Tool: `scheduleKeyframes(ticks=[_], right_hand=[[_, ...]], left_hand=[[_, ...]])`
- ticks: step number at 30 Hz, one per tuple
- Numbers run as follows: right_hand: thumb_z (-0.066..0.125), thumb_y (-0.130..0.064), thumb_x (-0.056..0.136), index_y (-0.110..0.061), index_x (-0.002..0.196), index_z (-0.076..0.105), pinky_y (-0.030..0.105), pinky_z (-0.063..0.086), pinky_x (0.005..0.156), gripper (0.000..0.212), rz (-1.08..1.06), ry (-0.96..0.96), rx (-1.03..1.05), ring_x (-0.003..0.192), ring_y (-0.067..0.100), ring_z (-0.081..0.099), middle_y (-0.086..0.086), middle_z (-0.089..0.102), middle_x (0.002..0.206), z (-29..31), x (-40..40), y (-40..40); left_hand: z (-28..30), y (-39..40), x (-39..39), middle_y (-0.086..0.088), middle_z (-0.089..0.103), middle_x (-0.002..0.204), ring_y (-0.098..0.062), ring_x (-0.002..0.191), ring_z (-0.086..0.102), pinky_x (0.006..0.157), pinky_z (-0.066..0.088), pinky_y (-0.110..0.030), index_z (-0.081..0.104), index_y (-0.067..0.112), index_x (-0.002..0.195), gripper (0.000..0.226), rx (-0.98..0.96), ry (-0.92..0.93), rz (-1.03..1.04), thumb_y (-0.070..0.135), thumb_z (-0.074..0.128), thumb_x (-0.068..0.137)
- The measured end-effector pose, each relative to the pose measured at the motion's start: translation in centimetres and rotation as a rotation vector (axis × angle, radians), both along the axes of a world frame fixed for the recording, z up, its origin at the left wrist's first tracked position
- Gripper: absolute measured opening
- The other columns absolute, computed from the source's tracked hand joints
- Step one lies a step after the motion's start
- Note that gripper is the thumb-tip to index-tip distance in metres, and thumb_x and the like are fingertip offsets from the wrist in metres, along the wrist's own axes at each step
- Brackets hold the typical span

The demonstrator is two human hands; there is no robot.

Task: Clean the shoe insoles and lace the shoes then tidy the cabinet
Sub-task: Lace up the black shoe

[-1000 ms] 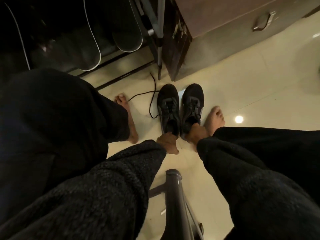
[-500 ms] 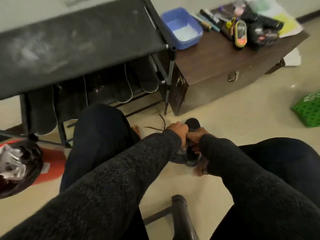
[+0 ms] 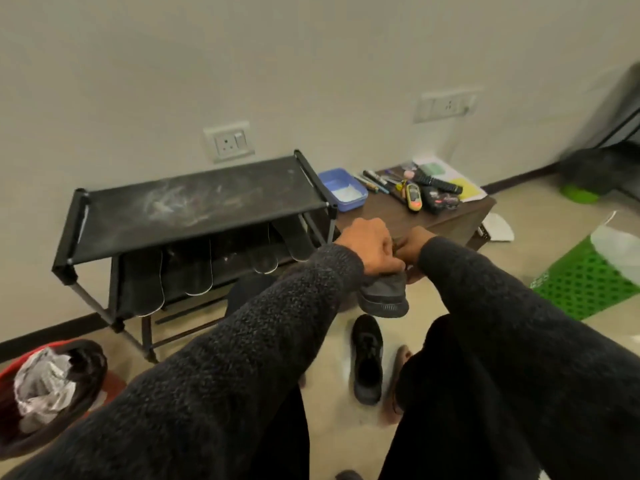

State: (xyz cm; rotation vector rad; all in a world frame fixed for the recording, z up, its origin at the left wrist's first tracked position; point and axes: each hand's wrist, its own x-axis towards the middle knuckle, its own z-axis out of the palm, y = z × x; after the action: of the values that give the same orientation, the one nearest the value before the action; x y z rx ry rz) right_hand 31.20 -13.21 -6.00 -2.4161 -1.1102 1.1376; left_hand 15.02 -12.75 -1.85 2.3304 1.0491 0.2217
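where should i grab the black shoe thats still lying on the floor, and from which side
Take the black shoe on the floor by the collar at its heel end, nearest the person, coming from above. It lies sole down, toe pointing away, so its opening faces up and fingers can hook inside. Both the left hand and right hand are busy holding the other shoe.

At the centre of the frame the held shoe (image 3: 382, 295) is dark grey, and the shoe on the floor (image 3: 367, 358) below it is black. The rack (image 3: 194, 206) at centre left is black, its top smeared with whitish marks. The surface (image 3: 391, 220) beside it is dark brown, carrying a blue tray (image 3: 343, 189). At right lies a green lattice-patterned crate (image 3: 585, 282); at lower left, a red bin (image 3: 52, 393). Both sleeves (image 3: 242, 358) are charcoal, the floor (image 3: 332, 410) cream.
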Motion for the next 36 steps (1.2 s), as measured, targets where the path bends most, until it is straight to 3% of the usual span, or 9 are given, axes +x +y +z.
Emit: scheduleKeyframes(ticks=[2, 6, 9, 14, 18, 25, 29, 33, 36], right_hand=[[0.077, -0.006, 0.083, -0.004, 0.095, 0.071, 0.039, 0.062, 0.054, 0.013, -0.031, -0.077, 0.087, 0.070, 0.032, 0.074, 0.022, 0.073, 0.091, 2.7, 0.6, -0.6], [0.082, -0.015, 0.078, -0.019, 0.090, 0.070, 0.047, 0.064, 0.068, 0.017, -0.078, -0.159, 0.245, 0.076, 0.030, 0.074, 0.013, 0.074, 0.091, 4.3, 1.9, -0.2], [0.082, -0.025, 0.078, -0.028, 0.108, 0.066, 0.045, 0.062, 0.083, 0.034, -0.085, -0.188, 0.309, 0.090, 0.024, 0.071, 0.004, 0.069, 0.103, 2.6, 2.5, 1.1], [0.079, -0.027, 0.077, -0.034, 0.125, 0.062, 0.047, 0.056, 0.094, 0.052, -0.086, -0.252, 0.406, 0.103, 0.024, 0.067, 0.001, 0.071, 0.112, -2.2, 2.5, 2.9], [0.071, -0.023, 0.081, -0.032, 0.131, 0.058, 0.046, 0.054, 0.093, 0.052, -0.097, -0.267, 0.447, 0.104, 0.028, 0.065, 0.003, 0.071, 0.112, -7.1, 3.7, 5.5], [0.073, -0.024, 0.081, -0.031, 0.144, 0.045, 0.046, 0.055, 0.091, 0.069, -0.155, -0.189, 0.389, 0.104, 0.026, 0.063, 0.005, 0.067, 0.117, -13.1, 8.2, 9.7], [0.078, -0.028, 0.080, -0.044, 0.151, 0.026, 0.049, 0.050, 0.101, 0.089, -0.006, -0.155, 0.384, 0.123, 0.025, 0.055, 0.005, 0.055, 0.138, -13.0, 10.9, 11.1], [0.076, -0.012, 0.085, -0.031, 0.117, 0.068, 0.040, 0.055, 0.098, 0.038, -0.012, -0.050, 0.612, 0.103, 0.000, 0.062, -0.011, 0.070, 0.110, -12.1, 11.6, 12.2], [0.073, -0.001, 0.087, -0.017, 0.103, 0.074, 0.045, 0.058, 0.096, 0.023, -0.334, 0.405, 0.707, 0.095, 0.015, 0.071, 0.001, 0.075, 0.098, -10.3, 11.2, 12.2]], left_hand=[[1.5, 0.5, -0.3, 0.000, 0.074, 0.075, -0.016, 0.073, 0.068, 0.070, 0.057, -0.030, 0.078, 0.014, 0.074, 0.027, 0.002, -0.176, 0.122, 0.038, 0.076, 0.087], [2.1, 2.7, 0.2, 0.000, 0.076, 0.099, -0.015, 0.093, 0.069, 0.088, 0.051, -0.024, 0.078, 0.017, 0.098, 0.016, 0.030, -0.377, 0.274, 0.028, 0.066, 0.095], [0.0, 4.7, 1.6, -0.004, 0.071, 0.124, -0.019, 0.113, 0.065, 0.101, 0.048, -0.029, 0.071, 0.016, 0.124, 0.028, -0.051, -0.367, 0.262, 0.024, 0.061, 0.099], [-6.2, 7.6, 5.0, -0.010, 0.055, 0.145, -0.027, 0.134, 0.049, 0.114, 0.039, -0.038, 0.048, 0.017, 0.148, 0.047, -0.106, -0.295, 0.255, 0.021, 0.055, 0.103], [-12.2, 11.2, 8.0, -0.012, 0.049, 0.146, -0.033, 0.136, 0.042, 0.115, 0.034, -0.041, 0.043, 0.018, 0.151, 0.051, -0.102, -0.182, 0.260, 0.022, 0.056, 0.102], [-18.7, 16.5, 12.2, -0.010, 0.052, 0.123, -0.030, 0.121, 0.049, 0.105, 0.044, -0.042, 0.058, 0.017, 0.136, 0.039, -0.049, -0.124, 0.309, 0.033, 0.060, 0.100], [-19.0, 18.3, 13.2, -0.007, 0.058, 0.119, -0.026, 0.112, 0.059, 0.100, 0.051, -0.043, 0.063, 0.021, 0.132, 0.045, -0.042, -0.122, 0.304, 0.041, 0.070, 0.092], [-18.4, 18.4, 13.6, -0.003, 0.070, 0.115, -0.020, 0.101, 0.066, 0.090, 0.057, -0.040, 0.067, 0.025, 0.128, 0.045, -0.037, -0.133, 0.340, 0.042, 0.075, 0.087], [-18.2, 18.2, 13.8, 0.001, 0.071, 0.120, -0.021, 0.107, 0.067, 0.094, 0.055, -0.040, 0.064, 0.029, 0.129, 0.045, -0.021, -0.101, 0.320, 0.043, 0.074, 0.087]])
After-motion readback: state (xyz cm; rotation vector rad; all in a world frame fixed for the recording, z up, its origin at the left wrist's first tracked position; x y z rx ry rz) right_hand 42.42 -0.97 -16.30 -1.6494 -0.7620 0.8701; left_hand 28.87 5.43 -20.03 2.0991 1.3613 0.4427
